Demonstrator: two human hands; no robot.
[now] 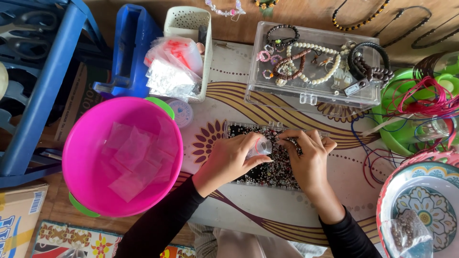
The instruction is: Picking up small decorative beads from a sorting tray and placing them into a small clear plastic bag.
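1. Far left – blue metal frame (45,91), with a brown cardboard box (19,215) below it.
2. Round bright-pink plastic bowl (122,155) holding small clear plastic bags (131,157); a cream perforated plastic basket (191,21) stuffed with bagged supplies sits above it.
3. Left hand (229,160) – fingers pinched round a small clear plastic bag (262,147), held over the tray.
4. Flat clear plastic tray of mixed dark beads (267,174) lies on the patterned tabletop (248,210), directly under both hands.
5. Right hand (308,160) – fingertips curled in at the same bag's edge, touching it; can't tell whether it actually grips.
6. Above – clear plastic lidded box (315,64) of bead bracelets.
7. Right – green plastic dish (406,119) with red and blue cords; patterned floral plate (425,205) at the corner.
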